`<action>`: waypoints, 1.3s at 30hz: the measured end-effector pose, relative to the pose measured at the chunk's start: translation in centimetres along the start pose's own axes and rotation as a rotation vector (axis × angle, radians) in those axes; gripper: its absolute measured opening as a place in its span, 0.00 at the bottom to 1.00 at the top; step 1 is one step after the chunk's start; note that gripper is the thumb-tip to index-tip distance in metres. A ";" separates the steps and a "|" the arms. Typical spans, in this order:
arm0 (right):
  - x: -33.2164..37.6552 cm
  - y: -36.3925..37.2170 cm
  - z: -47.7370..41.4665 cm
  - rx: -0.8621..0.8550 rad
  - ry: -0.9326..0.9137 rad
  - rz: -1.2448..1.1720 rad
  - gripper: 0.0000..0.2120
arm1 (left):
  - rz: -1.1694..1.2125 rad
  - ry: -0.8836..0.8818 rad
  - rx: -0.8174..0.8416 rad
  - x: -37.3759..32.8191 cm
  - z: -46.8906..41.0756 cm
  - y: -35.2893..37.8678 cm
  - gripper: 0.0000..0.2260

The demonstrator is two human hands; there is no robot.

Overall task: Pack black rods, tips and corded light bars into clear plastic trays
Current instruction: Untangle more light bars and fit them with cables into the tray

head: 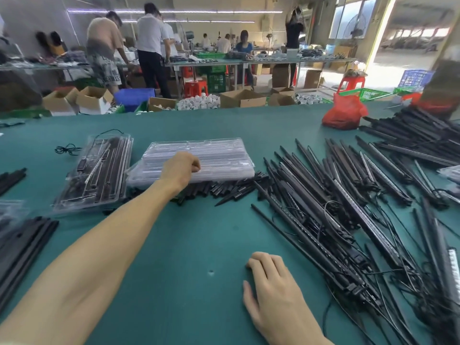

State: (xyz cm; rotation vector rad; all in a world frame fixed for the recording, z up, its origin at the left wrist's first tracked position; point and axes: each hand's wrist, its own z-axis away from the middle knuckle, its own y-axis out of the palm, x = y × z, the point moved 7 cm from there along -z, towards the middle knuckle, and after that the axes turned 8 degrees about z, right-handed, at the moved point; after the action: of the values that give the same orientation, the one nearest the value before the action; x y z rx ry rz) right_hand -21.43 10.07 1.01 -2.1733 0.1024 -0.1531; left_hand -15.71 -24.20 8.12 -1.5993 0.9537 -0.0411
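We see our left hand [180,168] reaching out over the middle of the desk [189,235] to a stack of empty clear trays [211,155]. Its fingers [195,165] are curled onto the near edge of the top tray and hold it, though the fingertips themselves are hidden from us. Our right hand [271,282] rests on the green cloth near the desk's near edge, its fingers loosely bent and holding nothing.

Just beside the stack, toward the left edge, lies a filled tray [94,170] with dark parts and a cord inside. Short black tips [224,188] lie in a heap against the stack's near side, some partly under it. Along the right side of the desk spreads a big tangled pile of corded light bars [348,207], their thin cables looping toward the near right corner. More long black pieces [420,135] are heaped toward the far right corner, next to a red bag [344,113]. At the left edge we find a bundle of black rods [22,245], and a loose coiled cord [67,148] lies beyond the filled tray.
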 end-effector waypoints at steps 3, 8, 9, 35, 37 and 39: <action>0.0 0.1 0.0 0.010 0.001 0.013 0.13 | -0.011 0.031 0.004 -0.6 -0.8 -0.6 0.13; -0.2 0.5 0.0 0.008 0.005 0.027 0.14 | -0.322 0.241 -0.081 -2.7 -0.8 -0.8 0.10; -0.3 0.5 0.0 0.005 0.007 0.027 0.14 | -0.377 0.252 -0.074 -2.8 -0.8 -0.6 0.10; 0.0 -0.1 -0.2 0.194 0.048 -0.047 0.12 | -0.602 0.467 0.247 -10.7 14.7 5.1 0.40; 0.1 -0.2 -0.2 0.194 0.048 -0.040 0.12 | -0.529 0.425 0.288 -10.9 17.1 4.6 0.42; 0.2 -0.2 -0.2 0.191 0.045 -0.040 0.12 | -0.378 0.368 0.310 -10.8 19.4 4.0 0.41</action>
State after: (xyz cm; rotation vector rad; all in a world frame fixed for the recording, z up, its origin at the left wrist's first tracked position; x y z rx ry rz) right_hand -21.24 10.02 1.34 -1.9826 0.0667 -0.2260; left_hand -15.00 -1.98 4.23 -1.4839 0.8568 -0.7322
